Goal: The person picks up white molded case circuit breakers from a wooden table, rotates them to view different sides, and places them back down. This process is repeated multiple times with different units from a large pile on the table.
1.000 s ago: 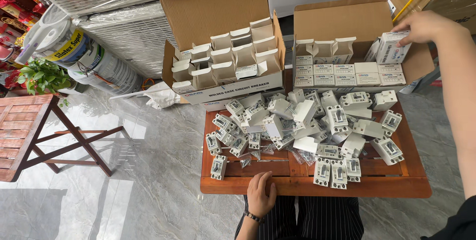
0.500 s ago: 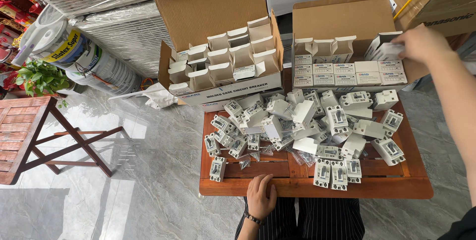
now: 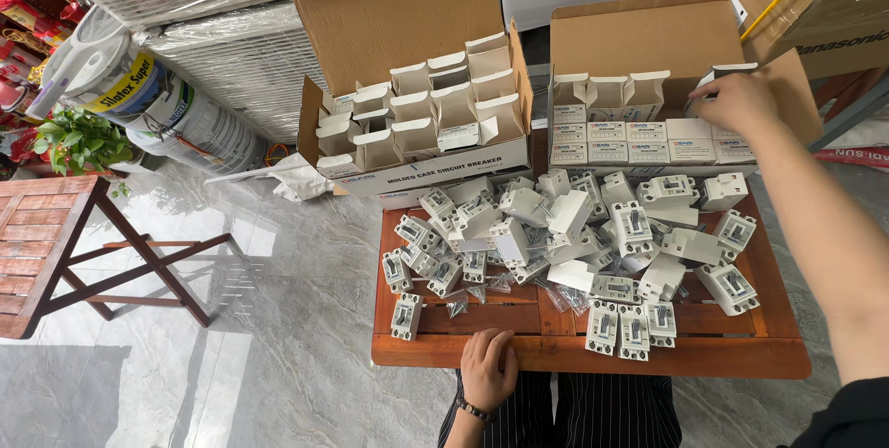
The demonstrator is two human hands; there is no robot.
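Our right hand [image 3: 741, 101] grips a small white carton [image 3: 720, 78] inside the right brown cardboard box [image 3: 648, 41], our left hand [image 3: 488, 369] lies flat, empty, on the wooden table [image 3: 593, 355] edge below it.

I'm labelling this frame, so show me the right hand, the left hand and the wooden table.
right hand [image 3: 741, 101], head view, on the back of the hand.
left hand [image 3: 488, 369], head view, on the back of the hand.
wooden table [image 3: 556, 353], head view, on its bare front edge.
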